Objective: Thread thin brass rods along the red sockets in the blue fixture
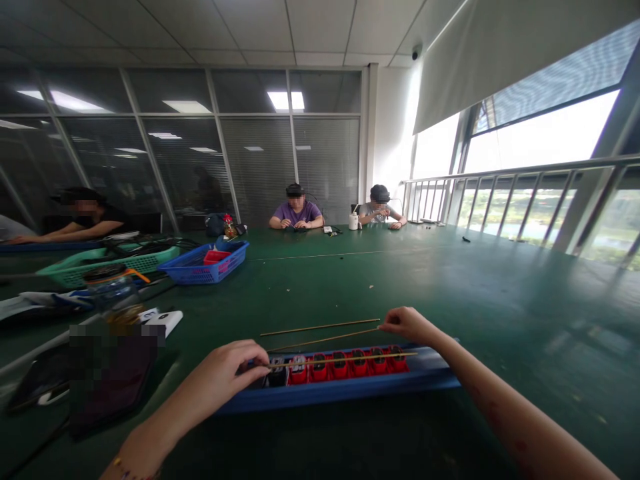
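My left hand (pixel 243 363) is closed in a pinch on the near end of a thin wooden stick (pixel 345 360), which stretches right over a row of small red holders (pixel 320 375). The holders, several with dark pieces in them, sit in a long blue tray (pixel 345 395). With thumb and fingertips, my right hand (pixel 409 323) pinches the right end of a second thin wooden stick (pixel 325 340), which slants down left behind the tray. A third thin stick (pixel 320 327) lies on the green table beyond it. At the tray's left end my left fingers partly cover some dark pieces.
To the left stand a blue basket (pixel 205 270) with a red container inside, a green basket (pixel 70 272) of black cables, a glass jar (pixel 113 293) and a white device (pixel 167 323). Other people sit across the green table (pixel 320 287) and at far left. A railing (pixel 520 177) runs along the right.
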`<act>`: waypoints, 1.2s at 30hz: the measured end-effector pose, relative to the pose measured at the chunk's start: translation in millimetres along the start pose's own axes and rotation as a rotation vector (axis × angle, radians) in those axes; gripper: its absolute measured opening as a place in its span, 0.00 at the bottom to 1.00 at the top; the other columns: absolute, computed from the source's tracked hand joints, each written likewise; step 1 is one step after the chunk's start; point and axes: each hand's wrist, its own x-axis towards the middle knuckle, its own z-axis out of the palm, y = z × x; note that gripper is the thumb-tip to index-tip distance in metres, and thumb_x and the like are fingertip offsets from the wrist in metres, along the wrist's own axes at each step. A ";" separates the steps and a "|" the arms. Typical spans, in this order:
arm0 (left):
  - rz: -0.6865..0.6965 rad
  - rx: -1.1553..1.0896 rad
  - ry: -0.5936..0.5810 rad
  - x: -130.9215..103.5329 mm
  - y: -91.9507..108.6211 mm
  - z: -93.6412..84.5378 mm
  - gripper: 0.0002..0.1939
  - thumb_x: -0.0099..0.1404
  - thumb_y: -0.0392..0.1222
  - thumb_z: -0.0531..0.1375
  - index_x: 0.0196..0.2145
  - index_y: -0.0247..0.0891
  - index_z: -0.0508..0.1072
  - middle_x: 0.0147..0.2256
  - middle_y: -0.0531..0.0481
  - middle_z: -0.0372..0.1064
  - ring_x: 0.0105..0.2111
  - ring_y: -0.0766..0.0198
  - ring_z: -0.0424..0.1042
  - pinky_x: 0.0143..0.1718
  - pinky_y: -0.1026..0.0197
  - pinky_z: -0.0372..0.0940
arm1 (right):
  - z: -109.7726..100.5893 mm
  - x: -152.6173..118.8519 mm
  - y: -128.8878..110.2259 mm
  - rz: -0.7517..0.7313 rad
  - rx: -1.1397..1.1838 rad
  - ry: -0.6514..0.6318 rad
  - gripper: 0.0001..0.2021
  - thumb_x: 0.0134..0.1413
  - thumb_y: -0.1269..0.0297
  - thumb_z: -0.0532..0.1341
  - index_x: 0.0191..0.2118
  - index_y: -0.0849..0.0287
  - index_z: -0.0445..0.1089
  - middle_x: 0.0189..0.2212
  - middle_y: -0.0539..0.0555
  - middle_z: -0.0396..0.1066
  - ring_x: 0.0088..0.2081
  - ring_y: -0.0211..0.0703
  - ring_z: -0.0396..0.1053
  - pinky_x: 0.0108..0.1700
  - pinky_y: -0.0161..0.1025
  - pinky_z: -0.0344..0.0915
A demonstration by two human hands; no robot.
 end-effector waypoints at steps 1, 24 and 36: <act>0.000 0.003 -0.004 0.3 -0.4 0.2 0.09 0.58 0.46 0.52 0.31 0.45 0.71 0.32 0.55 0.69 0.34 0.65 0.67 0.35 0.67 0.58 | 0.2 3.5 -1.0 -0.025 -0.038 -0.027 0.18 0.43 0.47 0.57 0.24 0.60 0.70 0.19 0.49 0.68 0.21 0.36 0.61 0.22 0.31 0.52; -0.045 0.036 0.068 20.0 -28.2 -25.9 0.14 0.57 0.51 0.51 0.31 0.43 0.72 0.33 0.53 0.69 0.31 0.64 0.67 0.32 0.68 0.58 | 18.2 24.3 7.0 0.029 -0.152 -0.017 0.08 0.41 0.60 0.61 0.28 0.58 0.71 0.26 0.52 0.72 0.28 0.40 0.67 0.27 0.31 0.58; -0.094 0.039 -0.144 73.7 -56.2 23.6 0.11 0.54 0.49 0.54 0.26 0.40 0.72 0.26 0.53 0.71 0.28 0.64 0.69 0.27 0.67 0.57 | 19.4 25.1 10.0 0.019 -0.076 0.009 0.09 0.41 0.69 0.59 0.33 0.59 0.71 0.26 0.50 0.70 0.29 0.38 0.67 0.31 0.31 0.60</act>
